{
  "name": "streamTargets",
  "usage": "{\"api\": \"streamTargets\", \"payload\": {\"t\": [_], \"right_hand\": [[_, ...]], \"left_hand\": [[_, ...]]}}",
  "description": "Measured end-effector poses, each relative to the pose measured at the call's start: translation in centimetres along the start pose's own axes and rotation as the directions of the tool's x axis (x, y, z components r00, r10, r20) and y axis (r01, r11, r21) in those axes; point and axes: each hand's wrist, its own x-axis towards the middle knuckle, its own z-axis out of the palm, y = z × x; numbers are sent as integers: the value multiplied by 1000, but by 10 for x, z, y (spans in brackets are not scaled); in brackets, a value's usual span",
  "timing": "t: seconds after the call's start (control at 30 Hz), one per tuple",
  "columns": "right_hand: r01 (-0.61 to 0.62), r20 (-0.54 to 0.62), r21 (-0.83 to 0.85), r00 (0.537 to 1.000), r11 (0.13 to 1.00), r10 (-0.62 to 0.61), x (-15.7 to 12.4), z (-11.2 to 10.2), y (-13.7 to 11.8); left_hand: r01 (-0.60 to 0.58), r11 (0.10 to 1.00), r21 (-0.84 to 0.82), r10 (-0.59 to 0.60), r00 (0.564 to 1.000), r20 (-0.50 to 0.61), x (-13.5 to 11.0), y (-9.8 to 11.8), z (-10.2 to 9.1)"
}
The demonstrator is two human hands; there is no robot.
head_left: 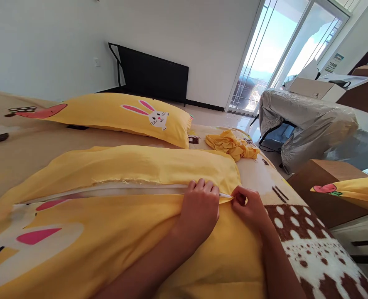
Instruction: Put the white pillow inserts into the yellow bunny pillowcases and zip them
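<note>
I observe the yellow cover (131,241) lying on the bed directly in front of the person, its long opening (134,190) running crosswise; the left and lower frame edges cut the cover off. The right hand (249,207) pinches the cover at the opening's right end. The left hand (201,211) curls over the opening just beside it; its fingertips are hidden, so I cannot tell what it grasps. Beyond the far edge, a strip of patterned blanket (293,245) separates the cover from the rabbit-print pillow (115,114). Crumpled yellow cloth (229,143) adjoins the far right corner.
</note>
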Motion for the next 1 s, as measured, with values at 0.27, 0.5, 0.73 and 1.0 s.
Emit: {"api": "streamTargets", "payload": {"t": [0.27,0.5,0.73,1.0], "right_hand": [[291,-102,-16,951,956,-291,1,16,-9],[307,-73,-72,947,949,-312,2,22,-16],[228,-47,-18,972,973,-229,1,18,-16],[208,-44,-1,977,978,-207,1,19,-14]], "left_hand": [[1,998,-64,2,999,50,0,-2,-2],[13,1000,-26,-10,996,86,0,-7,-6],[62,995,78,-68,995,77,-6,-24,-18],[113,986,120,-138,964,226,-5,-33,-42]]}}
